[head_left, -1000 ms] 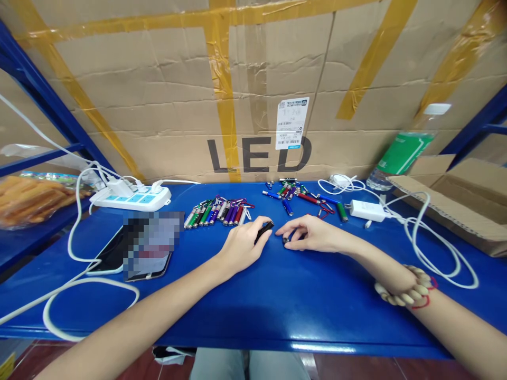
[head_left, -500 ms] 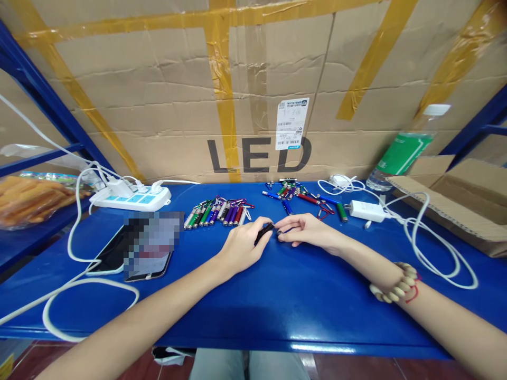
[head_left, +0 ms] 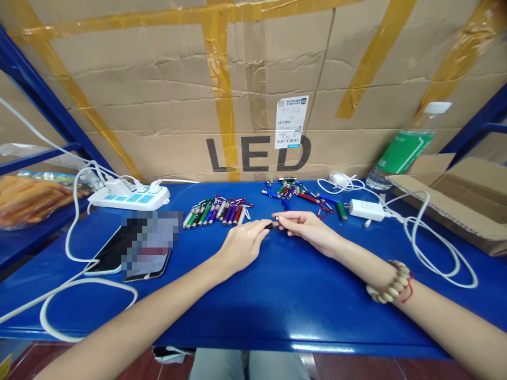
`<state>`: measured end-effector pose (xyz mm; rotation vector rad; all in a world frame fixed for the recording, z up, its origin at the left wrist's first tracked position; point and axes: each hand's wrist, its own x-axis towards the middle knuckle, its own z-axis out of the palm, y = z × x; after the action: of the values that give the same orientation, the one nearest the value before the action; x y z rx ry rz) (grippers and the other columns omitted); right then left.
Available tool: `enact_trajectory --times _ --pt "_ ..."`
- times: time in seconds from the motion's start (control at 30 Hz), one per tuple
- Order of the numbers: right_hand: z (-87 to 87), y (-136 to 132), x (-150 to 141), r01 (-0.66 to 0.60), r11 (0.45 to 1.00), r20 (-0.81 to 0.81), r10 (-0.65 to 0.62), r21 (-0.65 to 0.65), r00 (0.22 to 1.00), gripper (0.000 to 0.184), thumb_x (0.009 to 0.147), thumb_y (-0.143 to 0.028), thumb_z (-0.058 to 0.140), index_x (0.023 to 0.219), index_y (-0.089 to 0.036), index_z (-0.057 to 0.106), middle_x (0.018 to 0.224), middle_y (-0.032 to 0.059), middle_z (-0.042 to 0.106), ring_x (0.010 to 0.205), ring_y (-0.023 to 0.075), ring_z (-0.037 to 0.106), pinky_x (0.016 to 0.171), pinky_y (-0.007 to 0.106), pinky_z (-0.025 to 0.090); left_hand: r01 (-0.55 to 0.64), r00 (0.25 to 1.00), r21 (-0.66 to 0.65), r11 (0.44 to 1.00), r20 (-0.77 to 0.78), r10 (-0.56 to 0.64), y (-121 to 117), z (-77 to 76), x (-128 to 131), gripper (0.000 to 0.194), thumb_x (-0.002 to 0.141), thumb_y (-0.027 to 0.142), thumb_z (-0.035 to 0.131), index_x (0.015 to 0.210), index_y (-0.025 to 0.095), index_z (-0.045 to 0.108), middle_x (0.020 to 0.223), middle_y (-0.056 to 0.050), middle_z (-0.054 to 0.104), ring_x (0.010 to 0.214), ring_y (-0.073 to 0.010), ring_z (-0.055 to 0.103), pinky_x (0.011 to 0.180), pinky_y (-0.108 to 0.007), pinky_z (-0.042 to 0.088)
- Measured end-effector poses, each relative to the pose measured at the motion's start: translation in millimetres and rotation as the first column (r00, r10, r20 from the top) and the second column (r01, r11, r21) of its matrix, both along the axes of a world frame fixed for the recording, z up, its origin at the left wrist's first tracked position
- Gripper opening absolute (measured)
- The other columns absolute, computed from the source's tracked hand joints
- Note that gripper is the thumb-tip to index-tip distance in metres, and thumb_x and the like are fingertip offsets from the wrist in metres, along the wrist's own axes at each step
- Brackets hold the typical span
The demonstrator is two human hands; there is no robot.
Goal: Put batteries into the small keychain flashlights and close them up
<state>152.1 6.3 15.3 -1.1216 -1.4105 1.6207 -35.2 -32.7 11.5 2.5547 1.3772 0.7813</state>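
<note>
My left hand [head_left: 242,245] is closed around a black mini flashlight [head_left: 270,226]; only its dark end shows past the fingers, pointing right. Just beside that end, my right hand [head_left: 311,229] pinches a small silvery piece [head_left: 276,218] between thumb and fingertips. Whether it is a cap or a button battery is too small to tell. A narrow gap separates the two pieces. Behind my left hand lies a row of colourful mini flashlights [head_left: 216,212] with carabiner clips. Beyond my right hand is a loose pile of similar flashlights [head_left: 304,196].
On the left of the blue tabletop [head_left: 253,311] are two phones [head_left: 105,253], a white power strip [head_left: 132,198] and a bag of snacks [head_left: 35,200]. A white charger [head_left: 366,210] with looped cable, a bottle [head_left: 407,150] and an open carton [head_left: 451,211] occupy the right. A large cardboard box [head_left: 166,105] stands behind.
My right hand has lifted slightly and shifted left, bringing the silvery piece beside the flashlight's end. Less of the black flashlight shows from my left hand now.
</note>
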Motion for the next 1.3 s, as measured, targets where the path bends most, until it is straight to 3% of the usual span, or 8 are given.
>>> enact_trajectory --times 0.27,0.47,0.67,0.9,1.03,1.2,1.3 --pt "1.7 -1.2 -0.4 0.017 1.0 0.009 -0.017 0.017 1.0 0.028 0.058 -0.037 0.076 0.078 -0.018 0.072 0.073 0.0007 0.066 0.063 0.0073 0.053 0.055 0.019 0.04 -0.007 1.0 0.023 1.0 -0.021 0.008 0.1 -0.3 0.4 0.029 0.092 0.023 0.035 0.113 0.019 0.054 0.109 -0.005 0.064 0.098 -0.018 0.061 0.085 -0.029 0.048" --pt "6.2 -2.6 -2.1 -0.014 0.999 0.041 0.013 0.03 0.999 0.03 0.057 -0.036 0.077 0.078 -0.016 0.071 0.069 0.0 0.064 0.057 0.0056 0.049 0.054 0.02 0.037 -0.004 1.0 0.001 1.0 0.003 0.004 -0.1 0.4 -0.2 0.03 0.092 0.021 0.033 0.114 0.02 0.053 0.106 -0.004 0.065 0.094 -0.0167 0.062 0.083 -0.028 0.048" --pt "5.9 -3.7 -1.4 -0.045 0.997 0.05 0.042 0.068 0.998 0.031 0.059 -0.036 0.076 0.081 -0.015 0.07 0.072 0.0011 0.066 0.059 0.0065 0.05 0.053 0.02 0.037 0.033 0.999 -0.05 0.998 0.04 -0.031 -1.5 3.2 -0.8 0.03 0.092 0.022 0.034 0.118 0.021 0.05 0.116 -0.003 0.061 0.101 -0.0169 0.059 0.086 -0.028 0.047" --pt "1.6 -3.9 -0.8 0.011 0.998 0.076 -0.015 0.056 0.997 0.043 0.056 -0.037 0.077 0.092 -0.016 0.068 0.078 0.004 0.069 0.062 0.0099 0.057 0.056 0.022 0.041 0.04 0.998 -0.051 0.998 0.045 -0.037 1.1 0.4 -2.1 0.032 0.092 0.022 0.033 0.12 0.025 0.048 0.117 -0.002 0.06 0.103 -0.0164 0.058 0.088 -0.028 0.047" --pt "-1.3 -2.5 -1.2 0.028 0.995 0.067 -0.035 0.093 0.997 0.039 0.056 -0.036 0.077 0.088 -0.017 0.071 0.081 0.0041 0.07 0.07 0.0132 0.061 0.062 0.024 0.044 0.006 0.999 -0.051 0.999 0.038 -0.004 0.7 0.0 -1.3 0.031 0.092 0.022 0.033 0.118 0.024 0.049 0.113 -0.002 0.061 0.098 -0.0169 0.06 0.083 -0.028 0.049" --pt "-1.7 -2.6 -0.6 -0.009 0.994 0.074 0.001 0.108 0.997 0.035 0.056 -0.036 0.077 0.085 -0.018 0.072 0.078 0.003 0.069 0.061 0.0102 0.057 0.052 0.022 0.041 -0.012 0.999 -0.056 0.998 0.04 0.014 -1.2 1.3 -1.0 0.029 0.092 0.021 0.032 0.116 0.024 0.049 0.111 -0.002 0.062 0.096 -0.0162 0.061 0.08 -0.026 0.048" --pt "-1.6 -3.2 0.1 -0.047 0.981 0.111 0.026 0.19 0.993 0.03 0.058 -0.037 0.076 0.081 -0.017 0.072 0.075 0.0026 0.068 0.058 0.0095 0.055 0.049 0.022 0.04 0.027 0.999 -0.065 0.998 0.037 -0.025 -0.3 1.3 -2.8 0.026 0.091 0.02 0.033 0.112 0.022 0.05 0.109 -0.003 0.063 0.097 -0.0173 0.06 0.08 -0.027 0.047"
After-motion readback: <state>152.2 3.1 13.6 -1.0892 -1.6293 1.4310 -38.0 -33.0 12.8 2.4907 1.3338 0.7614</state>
